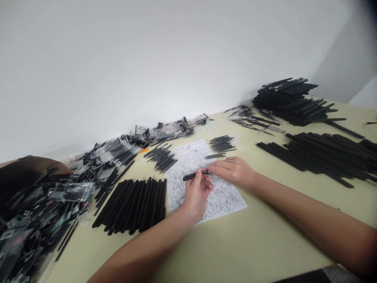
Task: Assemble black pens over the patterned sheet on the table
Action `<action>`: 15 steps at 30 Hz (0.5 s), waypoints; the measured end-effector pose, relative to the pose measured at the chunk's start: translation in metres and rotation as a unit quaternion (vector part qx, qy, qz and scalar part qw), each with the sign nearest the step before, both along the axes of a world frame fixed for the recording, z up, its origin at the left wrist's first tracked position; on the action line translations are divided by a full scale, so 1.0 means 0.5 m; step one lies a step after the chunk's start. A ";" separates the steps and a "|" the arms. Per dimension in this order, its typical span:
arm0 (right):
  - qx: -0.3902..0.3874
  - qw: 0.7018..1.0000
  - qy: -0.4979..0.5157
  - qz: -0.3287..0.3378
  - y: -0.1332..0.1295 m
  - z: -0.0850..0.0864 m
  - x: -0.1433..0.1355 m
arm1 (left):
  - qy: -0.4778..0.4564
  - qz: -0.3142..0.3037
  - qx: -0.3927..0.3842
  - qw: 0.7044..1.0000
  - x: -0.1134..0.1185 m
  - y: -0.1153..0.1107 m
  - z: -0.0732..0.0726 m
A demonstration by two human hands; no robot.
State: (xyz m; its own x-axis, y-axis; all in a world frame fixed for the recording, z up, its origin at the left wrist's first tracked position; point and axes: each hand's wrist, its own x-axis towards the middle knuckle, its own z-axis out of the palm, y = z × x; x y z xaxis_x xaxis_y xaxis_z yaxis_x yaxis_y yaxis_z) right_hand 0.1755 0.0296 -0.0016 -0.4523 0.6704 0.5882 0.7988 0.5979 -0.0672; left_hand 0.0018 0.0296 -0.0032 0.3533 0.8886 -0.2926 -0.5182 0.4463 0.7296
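My left hand is closed round a slim black pen, thumb on top, its rounded end pointing left. The fingers of my right hand pinch together at the pen's right end, where fingertips hide the detail. Both hands are above a white sheet of paper covered in dense dark scribbles. Close to the left hand lies a row of thick black pens, side by side. Just beyond the hands are two bundles of thin dark sticks like pen refills, one on the left and one on the right.
Clear plastic packets with black print heap along the left and the wall. More black pens pile at the back right, with another row in front. Loose thin sticks scatter beside that pile on the pale yellow table.
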 end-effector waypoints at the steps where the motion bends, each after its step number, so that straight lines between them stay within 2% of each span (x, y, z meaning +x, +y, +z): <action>1: -0.004 1.000 0.008 -0.001 0.001 -0.002 -0.001 | 0.000 0.002 0.000 1.000 0.000 0.000 0.000; 6: -0.004 0.998 0.063 -0.009 0.002 -0.001 -0.001 | -0.006 0.011 -0.001 1.000 0.000 0.000 0.002; 8: -0.005 0.992 0.125 -0.003 0.001 0.004 0.001 | -0.006 0.015 -0.002 1.000 0.000 -0.001 0.003; 10: -0.023 0.973 0.228 -0.006 0.001 0.010 0.001 | -0.004 0.019 -0.004 1.000 -0.001 -0.002 0.004; 12: -0.060 0.930 0.363 -0.018 0.003 0.014 -0.003 | -0.001 0.019 -0.002 1.000 -0.001 -0.003 0.005; 15: -0.128 0.812 0.569 -0.017 0.010 0.018 -0.016 | 0.001 0.014 0.005 1.000 0.000 -0.004 0.006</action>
State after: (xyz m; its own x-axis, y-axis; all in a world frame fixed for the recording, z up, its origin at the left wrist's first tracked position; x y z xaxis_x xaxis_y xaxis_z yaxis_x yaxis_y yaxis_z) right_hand 0.1674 0.0347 0.0076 0.3084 0.8376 0.4510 0.1476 0.4262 -0.8925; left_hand 0.0018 0.0277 -0.0003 0.3274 0.9007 -0.2855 -0.5283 0.4250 0.7350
